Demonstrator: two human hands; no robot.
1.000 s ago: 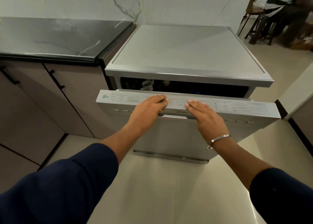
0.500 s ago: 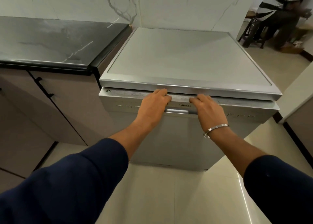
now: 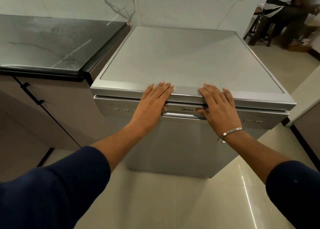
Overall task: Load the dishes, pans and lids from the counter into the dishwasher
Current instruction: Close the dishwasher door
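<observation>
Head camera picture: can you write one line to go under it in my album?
Both hands, left hand and right hand, press flat on the shut dishwasher door.

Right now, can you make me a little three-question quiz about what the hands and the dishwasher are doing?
1. True or false: the dishwasher door is hanging wide open.
2. Which wrist wears the silver bangle? A) left B) right C) both
3. Fill in: both hands lie with fingers ____ over the front edge of the dishwasher top.

Key
1. False. The door is up against the body, with the left hand and right hand pressing it.
2. B.
3. Flat, or straight. No dishes show on the black counter.
</observation>
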